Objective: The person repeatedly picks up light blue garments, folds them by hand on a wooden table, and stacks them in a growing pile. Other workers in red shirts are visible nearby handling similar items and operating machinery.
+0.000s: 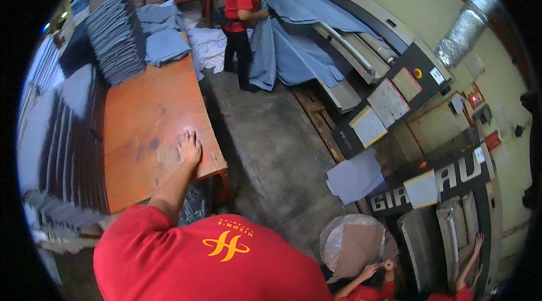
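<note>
The left hand [189,148] lies flat, palm down, fingers [185,136] loosely together and holding nothing, near the front-right corner of the long orange wooden worktop [147,126], arm stretched forward, folded grey cloth stacks [116,38] well beyond (right hand out of view).

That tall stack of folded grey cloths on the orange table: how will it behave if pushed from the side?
The stack of folded grey cloths probably shears rather than slides as a block: it is tall and already leans. Each piece looks floppy, like the blue sheet draped nearby. Taken whole it is likely heavy, given the many layers. The left hand rests flat on the orange table, apart from it.
</note>
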The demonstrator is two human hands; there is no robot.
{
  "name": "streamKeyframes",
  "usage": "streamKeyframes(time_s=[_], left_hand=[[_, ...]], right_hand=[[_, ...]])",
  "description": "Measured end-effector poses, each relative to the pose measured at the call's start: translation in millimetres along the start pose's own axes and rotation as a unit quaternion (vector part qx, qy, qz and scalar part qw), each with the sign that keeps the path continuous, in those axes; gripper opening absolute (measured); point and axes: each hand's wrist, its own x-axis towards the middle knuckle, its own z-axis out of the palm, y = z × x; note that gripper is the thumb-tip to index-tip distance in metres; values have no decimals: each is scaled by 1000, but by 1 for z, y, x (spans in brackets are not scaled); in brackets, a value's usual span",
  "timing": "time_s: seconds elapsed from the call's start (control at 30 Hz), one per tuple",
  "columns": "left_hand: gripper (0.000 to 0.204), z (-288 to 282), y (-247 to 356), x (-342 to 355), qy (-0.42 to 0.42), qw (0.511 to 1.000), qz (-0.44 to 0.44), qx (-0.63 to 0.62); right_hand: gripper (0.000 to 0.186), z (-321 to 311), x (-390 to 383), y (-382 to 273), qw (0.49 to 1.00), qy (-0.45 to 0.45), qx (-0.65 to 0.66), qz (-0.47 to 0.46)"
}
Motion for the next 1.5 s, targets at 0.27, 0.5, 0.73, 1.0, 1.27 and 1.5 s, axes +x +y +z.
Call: streamKeyframes(time_s=[0.27,0.5,0.73,1.0,1.27,1.5], left_hand=[[56,1,25,-41,-30,998,-32,42],[65,8,43,-33,-50,993,-81,66],[73,37,69,26,3,974,-196,110],[81,37,90,116,19,951,-292,101],[98,29,109,157,-30,924,-362,121],[101,37,107,160,-16,923,-359,139]], right_hand=[[35,-64,-21,52,998,2,29,49],[32,-41,12,-3,990,-60,11,-124],[29,-37,80,-119,937,-137,-43,-317],[26,-40,157,-299,976,-147,-42,-155],[23,-35,221,-459,978,-155,70,-119],[25,-25,292,-603,963,-155,105,-196]])
